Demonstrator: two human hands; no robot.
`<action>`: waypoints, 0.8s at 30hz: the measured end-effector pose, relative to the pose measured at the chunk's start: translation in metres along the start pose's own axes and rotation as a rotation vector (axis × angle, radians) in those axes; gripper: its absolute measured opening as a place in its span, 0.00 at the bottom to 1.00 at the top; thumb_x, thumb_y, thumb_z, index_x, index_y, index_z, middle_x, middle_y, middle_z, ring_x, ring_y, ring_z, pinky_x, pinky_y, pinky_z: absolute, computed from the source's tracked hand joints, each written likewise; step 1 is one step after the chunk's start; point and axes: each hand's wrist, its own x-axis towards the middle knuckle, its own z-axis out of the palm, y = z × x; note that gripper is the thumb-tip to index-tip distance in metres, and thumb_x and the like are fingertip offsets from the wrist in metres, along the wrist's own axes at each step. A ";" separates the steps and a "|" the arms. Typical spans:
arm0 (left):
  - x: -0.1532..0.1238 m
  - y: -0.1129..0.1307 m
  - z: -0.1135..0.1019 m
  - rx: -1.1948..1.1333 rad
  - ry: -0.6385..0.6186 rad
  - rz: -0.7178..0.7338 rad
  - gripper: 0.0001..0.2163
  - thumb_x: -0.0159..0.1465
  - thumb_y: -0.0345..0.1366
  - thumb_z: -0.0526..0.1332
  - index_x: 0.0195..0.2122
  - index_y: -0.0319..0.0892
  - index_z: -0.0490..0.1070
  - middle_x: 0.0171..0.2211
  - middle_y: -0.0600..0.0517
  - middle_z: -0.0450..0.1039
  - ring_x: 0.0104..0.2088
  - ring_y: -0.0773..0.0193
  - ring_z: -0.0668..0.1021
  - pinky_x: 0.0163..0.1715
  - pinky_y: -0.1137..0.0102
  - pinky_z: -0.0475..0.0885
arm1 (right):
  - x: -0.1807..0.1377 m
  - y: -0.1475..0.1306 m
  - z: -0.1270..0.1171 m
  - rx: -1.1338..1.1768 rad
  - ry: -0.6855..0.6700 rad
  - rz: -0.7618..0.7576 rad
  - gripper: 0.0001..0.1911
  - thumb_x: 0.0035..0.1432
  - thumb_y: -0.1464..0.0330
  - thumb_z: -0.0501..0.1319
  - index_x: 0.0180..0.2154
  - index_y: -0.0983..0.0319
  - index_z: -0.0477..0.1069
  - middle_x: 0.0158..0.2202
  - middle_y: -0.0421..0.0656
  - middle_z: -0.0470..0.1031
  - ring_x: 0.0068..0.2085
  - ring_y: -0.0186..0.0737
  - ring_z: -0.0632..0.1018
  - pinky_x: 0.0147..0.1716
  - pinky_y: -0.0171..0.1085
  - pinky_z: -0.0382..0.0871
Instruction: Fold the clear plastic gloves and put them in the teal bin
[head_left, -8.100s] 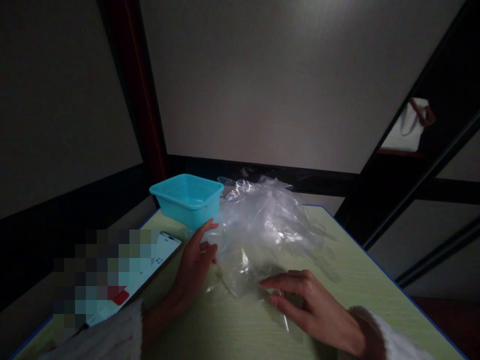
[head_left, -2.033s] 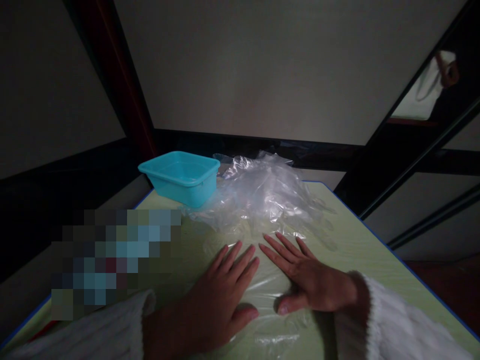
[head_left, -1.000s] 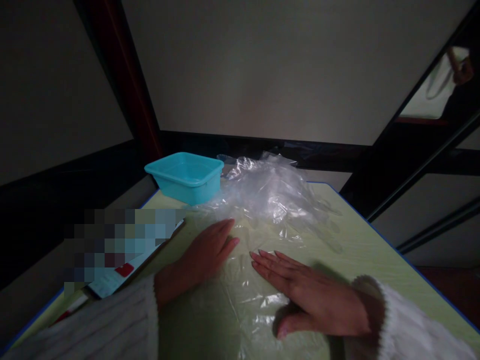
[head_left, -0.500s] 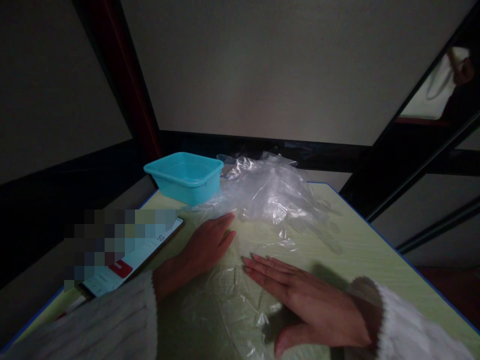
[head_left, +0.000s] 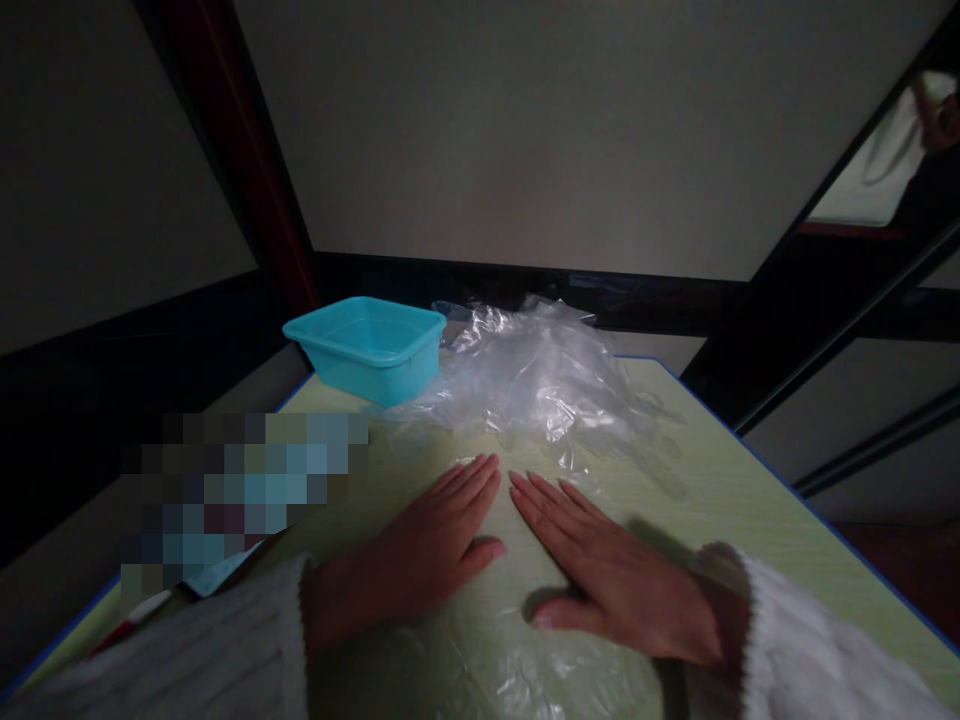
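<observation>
The left hand [head_left: 427, 550] and right hand [head_left: 615, 575] are held flat over film [head_left: 525, 685], nothing gripped; room is left on the table [head_left: 739, 510] between right hand and blue edge [head_left: 787, 484].

Flat clear plastic [head_left: 517, 685] — cut off at btm edge. Device [head_left: 225, 572] mostly pixelated. Bag handle [head_left: 930, 115] — cut by R edge.
</observation>
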 end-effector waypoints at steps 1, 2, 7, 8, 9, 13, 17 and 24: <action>0.000 -0.002 0.000 0.006 -0.011 -0.002 0.27 0.65 0.36 0.52 0.61 0.28 0.50 0.64 0.36 0.45 0.64 0.53 0.51 0.60 0.56 0.53 | 0.000 0.000 -0.001 -0.001 -0.005 0.013 0.49 0.56 0.43 0.46 0.63 0.74 0.37 0.65 0.57 0.34 0.65 0.52 0.40 0.61 0.55 0.34; 0.000 -0.005 0.000 0.008 -0.010 0.002 0.27 0.65 0.38 0.52 0.62 0.28 0.49 0.64 0.35 0.45 0.64 0.53 0.50 0.60 0.56 0.53 | -0.001 0.000 -0.002 -0.001 -0.009 0.026 0.50 0.55 0.43 0.47 0.63 0.73 0.37 0.65 0.57 0.34 0.65 0.52 0.39 0.61 0.56 0.33; -0.003 -0.017 0.001 0.006 0.009 0.028 0.31 0.64 0.44 0.53 0.62 0.29 0.48 0.64 0.34 0.44 0.64 0.51 0.49 0.60 0.56 0.52 | -0.002 0.004 -0.001 0.008 -0.007 0.072 0.51 0.53 0.41 0.48 0.64 0.70 0.36 0.65 0.55 0.34 0.65 0.56 0.38 0.58 0.62 0.32; -0.004 -0.018 0.000 0.006 -0.001 0.025 0.31 0.64 0.44 0.53 0.62 0.28 0.48 0.64 0.34 0.44 0.64 0.51 0.49 0.60 0.56 0.52 | -0.003 0.005 -0.001 0.007 -0.003 0.078 0.51 0.53 0.41 0.48 0.64 0.69 0.36 0.66 0.54 0.34 0.65 0.57 0.38 0.58 0.63 0.33; -0.005 -0.020 0.000 0.009 -0.013 0.020 0.32 0.63 0.44 0.54 0.62 0.29 0.48 0.64 0.34 0.43 0.64 0.51 0.50 0.60 0.57 0.53 | -0.003 0.006 -0.001 0.003 -0.001 0.084 0.50 0.53 0.41 0.48 0.64 0.68 0.36 0.66 0.54 0.34 0.65 0.57 0.37 0.58 0.63 0.33; -0.006 -0.022 -0.005 0.027 -0.046 -0.007 0.32 0.63 0.45 0.55 0.62 0.28 0.48 0.64 0.33 0.44 0.64 0.51 0.50 0.60 0.56 0.53 | -0.005 0.009 -0.002 -0.013 -0.021 0.109 0.51 0.52 0.40 0.47 0.64 0.66 0.35 0.66 0.53 0.34 0.64 0.59 0.37 0.57 0.64 0.35; -0.006 -0.022 -0.009 0.032 -0.050 -0.060 0.31 0.63 0.43 0.54 0.61 0.27 0.49 0.63 0.33 0.46 0.63 0.51 0.52 0.60 0.57 0.53 | -0.006 0.009 -0.005 -0.007 -0.039 0.117 0.52 0.52 0.40 0.47 0.64 0.67 0.34 0.66 0.54 0.34 0.64 0.60 0.37 0.57 0.65 0.34; -0.006 -0.016 -0.014 0.059 0.102 -0.151 0.26 0.66 0.40 0.49 0.60 0.26 0.52 0.63 0.32 0.48 0.63 0.52 0.53 0.60 0.57 0.54 | -0.003 0.009 -0.004 -0.061 -0.007 0.186 0.51 0.52 0.39 0.44 0.64 0.69 0.37 0.66 0.54 0.33 0.64 0.59 0.39 0.58 0.62 0.35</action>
